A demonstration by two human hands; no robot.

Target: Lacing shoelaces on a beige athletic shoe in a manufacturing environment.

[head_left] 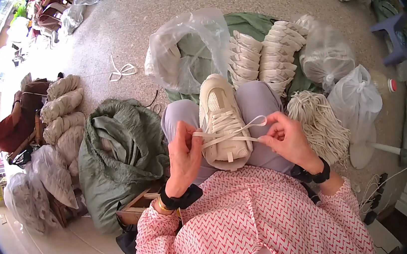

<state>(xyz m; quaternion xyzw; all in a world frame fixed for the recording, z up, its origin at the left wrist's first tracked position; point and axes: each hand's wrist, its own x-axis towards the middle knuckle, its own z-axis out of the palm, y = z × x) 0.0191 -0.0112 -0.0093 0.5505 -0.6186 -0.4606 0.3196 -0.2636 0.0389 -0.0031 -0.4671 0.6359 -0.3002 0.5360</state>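
A cream sneaker [217, 104] rests on my lap between my knees, its toe pointing away from me. White laces criss-cross up its front. My left hand [185, 151] pinches one flat shoelace [229, 135] at the shoe's left side, close to the collar. On the other side my right hand [287, 139] holds lace between thumb and fingertips. The lace crosses over the tongue between both hands, and a loop of it arches up near the right fingers. Both wrists wear black bands.
Stacked cream shoe uppers [283, 52] lie ahead on a green cloth, beside a clear plastic bag [187, 53]. A bundle of laces [318, 124] sits at my right, with tied bags [356, 99] beyond. At left stand a green sack [121, 156], more bagged bundles and a seated person [10, 129].
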